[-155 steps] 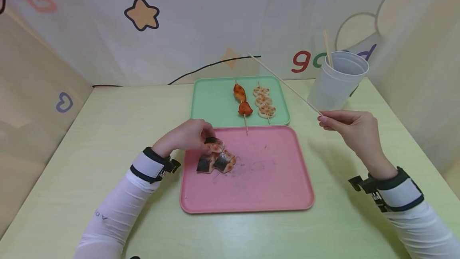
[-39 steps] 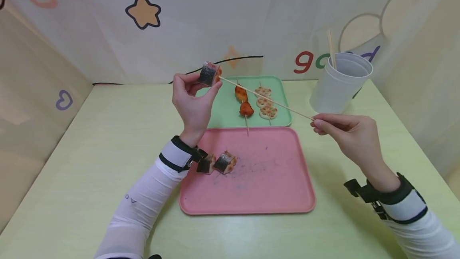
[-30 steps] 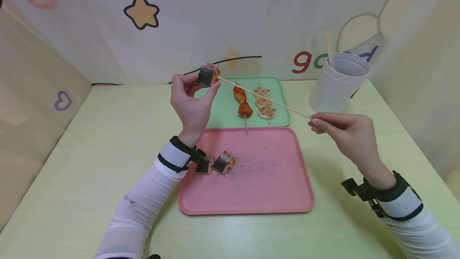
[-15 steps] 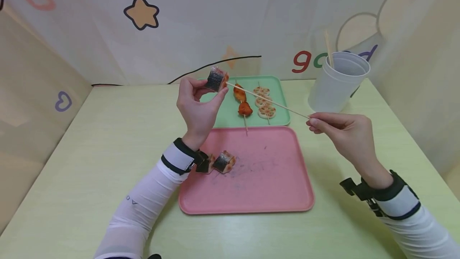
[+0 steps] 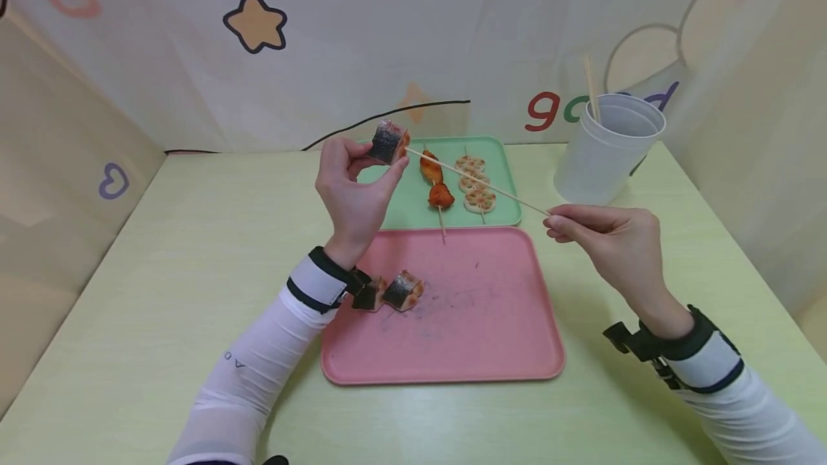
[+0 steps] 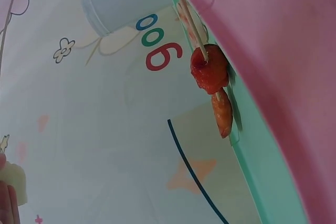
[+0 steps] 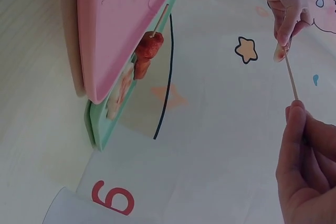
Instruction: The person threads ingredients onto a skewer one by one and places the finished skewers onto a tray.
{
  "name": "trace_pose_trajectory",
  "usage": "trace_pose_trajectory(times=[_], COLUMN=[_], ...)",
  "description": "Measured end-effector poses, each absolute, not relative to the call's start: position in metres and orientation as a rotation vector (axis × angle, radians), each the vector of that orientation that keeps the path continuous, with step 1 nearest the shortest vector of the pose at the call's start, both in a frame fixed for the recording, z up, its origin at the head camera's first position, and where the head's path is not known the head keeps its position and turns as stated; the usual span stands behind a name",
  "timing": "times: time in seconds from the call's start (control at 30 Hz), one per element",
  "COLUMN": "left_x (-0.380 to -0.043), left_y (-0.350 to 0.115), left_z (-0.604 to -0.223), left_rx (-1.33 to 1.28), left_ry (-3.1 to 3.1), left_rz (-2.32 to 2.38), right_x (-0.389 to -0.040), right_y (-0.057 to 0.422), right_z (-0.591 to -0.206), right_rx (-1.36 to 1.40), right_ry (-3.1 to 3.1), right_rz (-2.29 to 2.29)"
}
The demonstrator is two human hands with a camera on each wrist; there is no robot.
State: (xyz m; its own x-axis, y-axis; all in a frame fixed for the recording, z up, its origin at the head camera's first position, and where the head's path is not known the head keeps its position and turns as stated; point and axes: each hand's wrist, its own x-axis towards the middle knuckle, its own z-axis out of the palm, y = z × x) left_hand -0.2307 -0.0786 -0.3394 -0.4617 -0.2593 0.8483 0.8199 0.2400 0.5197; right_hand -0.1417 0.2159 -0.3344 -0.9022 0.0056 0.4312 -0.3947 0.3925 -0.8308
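In the head view my left hand (image 5: 354, 196) pinches a piece of fish with dark skin (image 5: 389, 142) between thumb and fingers, raised over the back of the table. My right hand (image 5: 607, 242) pinches the lower end of a thin wooden skewer (image 5: 478, 180). The skewer slants up to the left and its far end meets the fish's reddish side; how deep it goes in is hidden. Two more fish pieces (image 5: 403, 291) lie on a pink tray (image 5: 491, 336), one partly covered by the left wrist strap. The right wrist view shows the skewer (image 7: 291, 74) spanning both hands.
Behind the pink tray lies a green tray (image 5: 400, 217) holding a skewer of orange-brown meat (image 5: 441, 196) and a skewer of lotus-root slices (image 5: 479, 199). A whitish plastic cup (image 5: 597, 156) with sticks stands at back right. A printed curtain (image 5: 362, 41) hangs behind.
My left hand has lifted a fish piece from the pink tray up to the skewer's end. Over the last second the right hand has shifted left and the hands are closer together.
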Motion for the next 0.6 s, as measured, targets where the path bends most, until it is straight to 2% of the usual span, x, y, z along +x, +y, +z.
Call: trace_pose_trajectory(times=[0.37,0.6], left_x=[-0.230,-0.229], left_y=[-0.080,-0.081], left_z=[-0.337,-0.333], left_rx=[-0.545,-0.633], left_ry=[-1.538,-1.465], left_rz=[-1.451,-1.698], right_x=[-0.140,-0.141], right_y=[0.210,0.207], right_z=[-0.337,-0.337], right_rx=[0.357,0.335], right_ry=[-2.260,-2.268], right_rz=[1.488,1.523])
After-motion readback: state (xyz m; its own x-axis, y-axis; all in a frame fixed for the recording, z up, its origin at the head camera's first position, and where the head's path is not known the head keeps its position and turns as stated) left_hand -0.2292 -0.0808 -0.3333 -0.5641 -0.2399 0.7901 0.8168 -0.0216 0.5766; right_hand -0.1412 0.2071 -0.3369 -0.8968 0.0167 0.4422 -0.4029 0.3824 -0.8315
